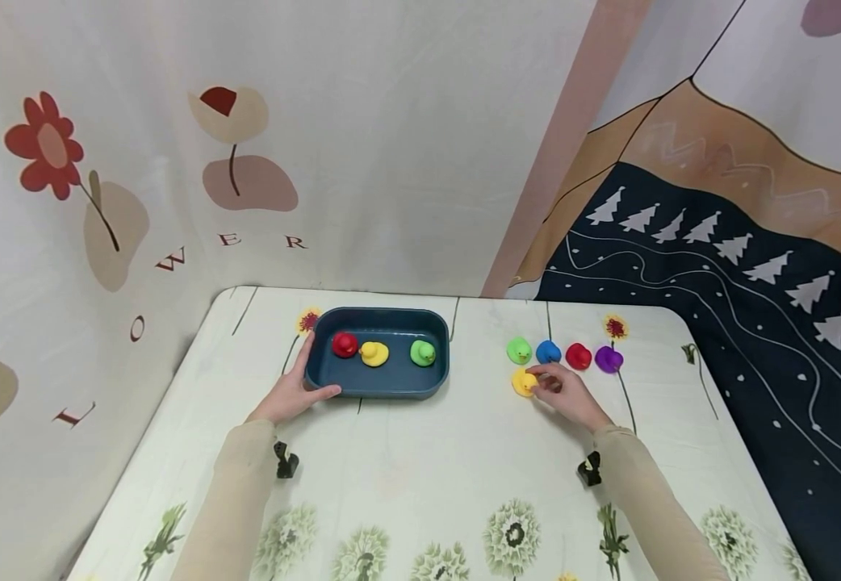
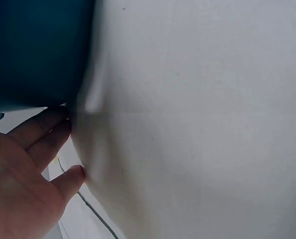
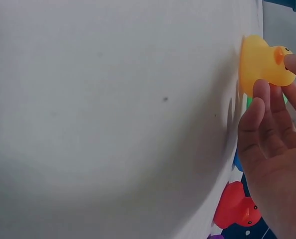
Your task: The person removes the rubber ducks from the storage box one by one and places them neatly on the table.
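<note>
Trainee: Where is the working piece standing, and how are the hands engaging?

Instructor: The yellow duck (image 1: 520, 383) is sitting at the tabletop (image 1: 420, 468), just on the near side of the green duck (image 1: 518, 350). Whether its base is touching the cloth is not showing clearly. The right hand (image 1: 564, 394) is pinching it by the head: the thumb is pressing near the beak and fingertips are bearing from the opposite side. The left hand (image 1: 292, 397) is bracing the tray (image 1: 377, 391) at its near left corner, fingers spreading nearly straight along the outer walls.

Trainee: Is that pinch serving well?

Instructor: In my judgement, yes, with care. The head is offering a small, rounded bearing area, so the duck is probably inclining to pivot. The pads should be opposing each other squarely, and pressure should be staying light, since the body is looking soft.

Trainee: Which clearances should I be watching?

Instructor: The knuckles are lying close to the blue duck (image 1: 548, 352) and the red duck (image 1: 579, 356). Any lift should be going straight up, so that neither is being nudged.

Trainee: And the left side?

Instructor: The tray is carrying three ducks, with the widest gap lying left of the one at the right (image 1: 423, 353). The bracing fingers should be resting outside the rim, pressing only enough to prevent sliding.
</note>
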